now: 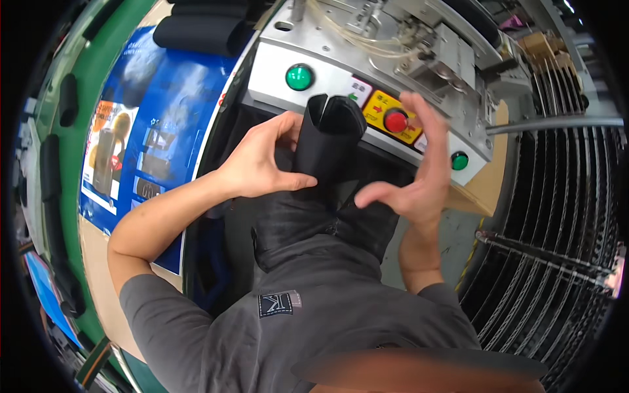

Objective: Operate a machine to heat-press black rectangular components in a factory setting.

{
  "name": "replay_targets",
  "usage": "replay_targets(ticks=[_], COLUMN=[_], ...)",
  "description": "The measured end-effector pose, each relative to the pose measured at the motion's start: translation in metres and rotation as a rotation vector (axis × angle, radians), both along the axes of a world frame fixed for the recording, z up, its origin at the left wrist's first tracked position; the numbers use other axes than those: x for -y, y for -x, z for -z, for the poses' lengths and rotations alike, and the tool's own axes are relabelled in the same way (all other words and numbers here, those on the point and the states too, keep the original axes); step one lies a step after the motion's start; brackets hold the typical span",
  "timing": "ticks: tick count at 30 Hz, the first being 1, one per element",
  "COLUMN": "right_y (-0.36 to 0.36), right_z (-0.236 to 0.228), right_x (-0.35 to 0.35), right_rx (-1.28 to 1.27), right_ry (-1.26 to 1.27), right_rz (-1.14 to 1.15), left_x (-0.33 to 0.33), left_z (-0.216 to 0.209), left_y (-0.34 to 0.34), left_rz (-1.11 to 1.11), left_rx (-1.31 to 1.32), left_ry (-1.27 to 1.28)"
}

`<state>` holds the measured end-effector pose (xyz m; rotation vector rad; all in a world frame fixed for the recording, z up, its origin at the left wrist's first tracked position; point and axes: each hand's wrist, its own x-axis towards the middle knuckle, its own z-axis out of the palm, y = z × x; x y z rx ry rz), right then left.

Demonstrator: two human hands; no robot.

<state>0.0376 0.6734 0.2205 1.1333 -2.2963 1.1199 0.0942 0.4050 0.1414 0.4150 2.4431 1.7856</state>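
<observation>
My left hand (262,160) grips a black, tube-like sleeve (324,147) from its left side, thumb at the front and fingers partly hidden behind it. The sleeve stands roughly upright above my lap, and its top edge shows an opening with a slit. To the right, apart from the sleeve, my right hand (422,173) is raised with thumb and fingers spread, slightly blurred and holding nothing. Its fingertips appear close in view to the red button (396,120) on the machine panel; I cannot tell whether they touch it.
A metal machine (386,39) with tubing stands ahead, with green buttons (300,77) at both panel ends. Black rolls (200,34) lie at the upper left, near a blue printed sheet (177,118). A wire rack (544,216) fills the right side, beside a cardboard piece (481,190).
</observation>
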Motion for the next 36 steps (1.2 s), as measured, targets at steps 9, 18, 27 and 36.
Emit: replay_targets(ticks=[9,18,27,36], right_y=[-0.022,-0.035,-0.057,-0.044], right_z=[0.112,0.111,0.112,0.135], right_x=[0.018,-0.030,-0.057,-0.110], right_rx=[1.196,1.058,1.225,1.081], right_ry=[0.647,0.861,1.287,1.315], right_rz=[-0.331,-0.468,-0.686,-0.629], left_x=[-0.005,-0.049,-0.123,-0.123], left_z=[-0.016,-0.099,-0.190,-0.189], left_y=[0.014,0.077,0.318,0.297], left_rz=[0.012,0.201,0.146,0.011], left_rx=[0.096,-0.725,-0.776,-1.166], left_ry=[-0.206,0.348,0.771,0.830])
